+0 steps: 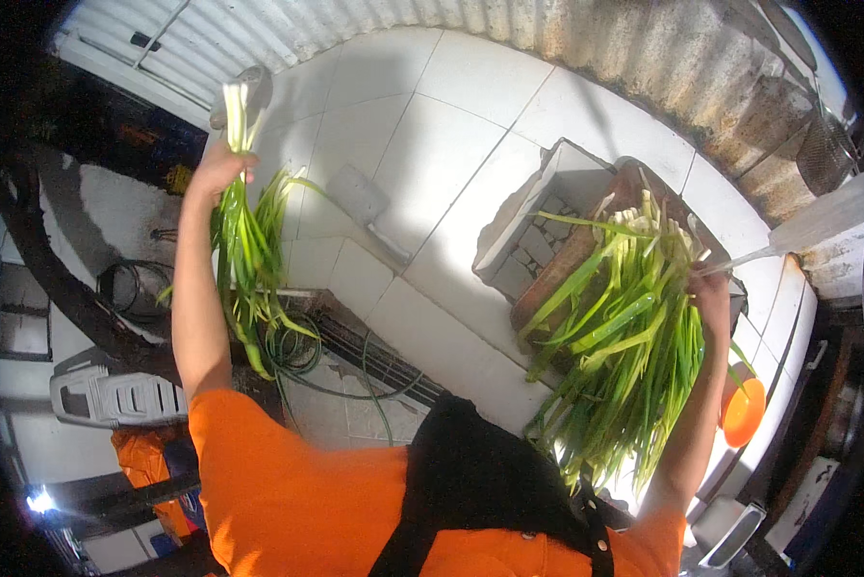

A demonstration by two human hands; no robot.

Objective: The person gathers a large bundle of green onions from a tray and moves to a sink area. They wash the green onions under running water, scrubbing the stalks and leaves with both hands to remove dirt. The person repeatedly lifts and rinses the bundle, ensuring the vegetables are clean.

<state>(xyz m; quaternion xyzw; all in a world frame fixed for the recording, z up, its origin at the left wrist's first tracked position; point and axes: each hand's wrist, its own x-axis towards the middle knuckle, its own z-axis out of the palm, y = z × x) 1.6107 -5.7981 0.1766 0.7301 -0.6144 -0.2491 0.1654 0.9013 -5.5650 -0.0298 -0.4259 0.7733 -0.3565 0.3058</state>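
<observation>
On the left, my left hand [221, 172] is closed around a small bunch of green onions [243, 238], white ends up and leaves hanging down. Beside it, more green leaves [273, 209] rest at the counter's end. At the right, my right hand [708, 285] is at the edge of a large pile of green onions [619, 324]; its fingers are partly hidden, and whether it grips the pile or the thin handle beside it cannot be told. The pile lies over a brown, worn tray or board [555, 288], its leaves hanging over the counter's near edge.
A white-tiled counter [468, 187] runs before me, with a tiled basin [540, 223] behind the pile. A flat cleaver-like tool [360, 195] lies on the tiles. An orange bowl [744, 412] sits at the right. A green hose [295, 360] and a white plastic chair [114, 397] are lower left.
</observation>
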